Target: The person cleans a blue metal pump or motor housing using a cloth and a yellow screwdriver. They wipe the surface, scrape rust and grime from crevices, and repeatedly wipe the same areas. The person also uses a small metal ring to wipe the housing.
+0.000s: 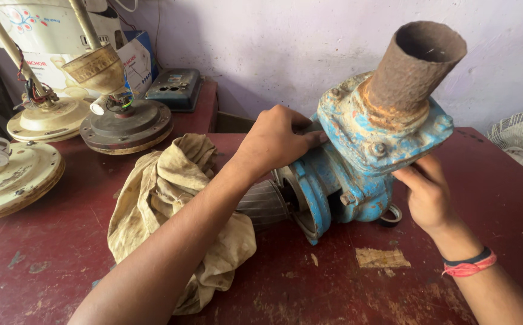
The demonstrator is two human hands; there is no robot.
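Left hand [273, 141]: fingers curled over the far upper edge of the blue pump [357, 165], thumb side pressed on the casing near its flange, grasping it. Right hand [425, 191]: fingertips bent against the near lower side of the pump under the square top plate; it grips or steadies there, though how firm the pinch is cannot be told. A red and dark band sits on that wrist.

The pump lies tilted on the red table [490, 198], between the hands. Rusty pipe [415, 66] stands up out of its top, angled to the right. Grey finned motor [262, 204] joins its left end and runs under the left forearm. A dark ring lies touching the pump's base by the right hand; what it is, unclear.

Dirty cloth [171, 198] is heaped just left of the motor, partly under the arm. Further left: ceiling fan motors [126, 123] with rods and loose wires, well apart. A table fan grille shows at the far right edge.

Risks, as judged: the pump looks heavy and rests on a curved edge, so a loose grip could let it roll toward the right hand. Flaking rust and sharp flange edges could cut fingertips. The cloth could snag under the motor if the unit is turned.
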